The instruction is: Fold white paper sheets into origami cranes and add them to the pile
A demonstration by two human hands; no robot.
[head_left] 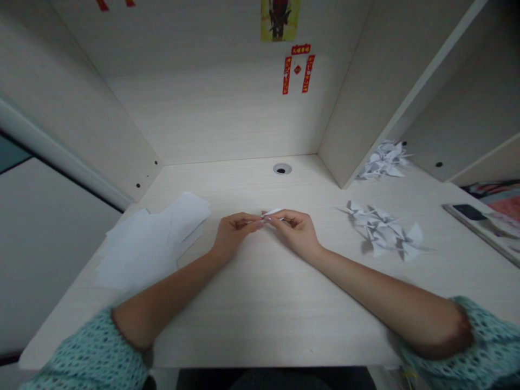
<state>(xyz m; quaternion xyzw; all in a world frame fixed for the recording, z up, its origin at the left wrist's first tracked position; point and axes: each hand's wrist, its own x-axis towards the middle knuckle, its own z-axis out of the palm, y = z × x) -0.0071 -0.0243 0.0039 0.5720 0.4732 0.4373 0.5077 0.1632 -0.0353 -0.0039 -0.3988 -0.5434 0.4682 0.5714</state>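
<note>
My left hand (pixel 234 232) and my right hand (pixel 296 229) meet at the middle of a pale wooden desk (pixel 268 303). Both pinch a small folded piece of white paper (pixel 270 214) between fingertips, just above the desk top. Most of the paper is hidden by my fingers. Both forearms rest across the desk, with teal patterned sleeves pushed up near the elbows.
A loose stack of white paper sheets (pixel 150 241) lies to the left. Several folded paper cranes (pixel 384 228) lie to the right, with more cranes (pixel 384 161) further back. A cable hole (pixel 281 169) sits at the back. A phone on a book (pixel 483 221) is at far right.
</note>
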